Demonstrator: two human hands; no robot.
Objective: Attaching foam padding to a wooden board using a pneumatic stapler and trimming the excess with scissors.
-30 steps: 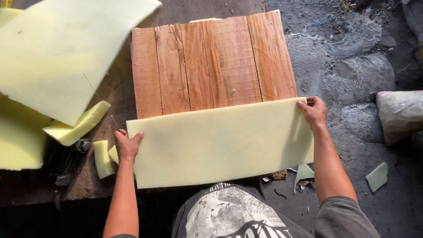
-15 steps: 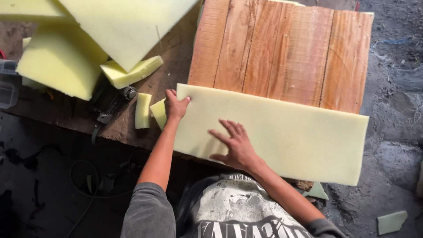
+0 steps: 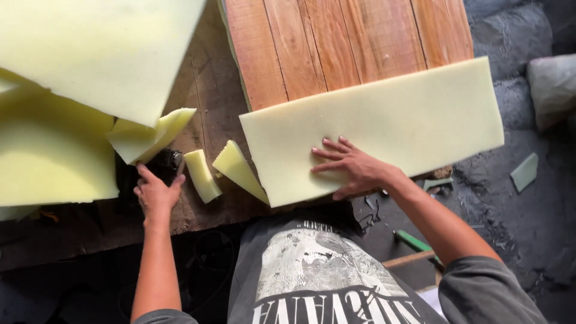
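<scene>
Head view, looking straight down: the right hand (image 3: 354, 169) lies flat with fingers spread on the pale yellow foam slab (image 3: 384, 123), pressing on its lower left part near the centre of the frame. That foam slab rests slantwise across the lower edge of a reddish wooden plank panel (image 3: 342, 45), which fills the upper middle of the frame.

The left hand (image 3: 155, 193), at lower left of centre, is curled over a dark tool (image 3: 168, 162) lying on the bench (image 3: 207, 90); whether it grips the tool or only touches it cannot be told. Just right of that hand lie two small foam offcuts (image 3: 201, 174), one a short bar and the other a wedge that touches the slab's left corner.

Above the left hand a folded foam scrap (image 3: 150, 137) sticks out from under a large foam sheet (image 3: 102, 51) in the upper left, and another thick foam block (image 3: 51, 156) sits at the left edge.

Along the right side of the frame there is rough grey ground (image 3: 528, 240), with a small pale chip (image 3: 525, 172) and a green-handled tool (image 3: 414, 241) lower down.
</scene>
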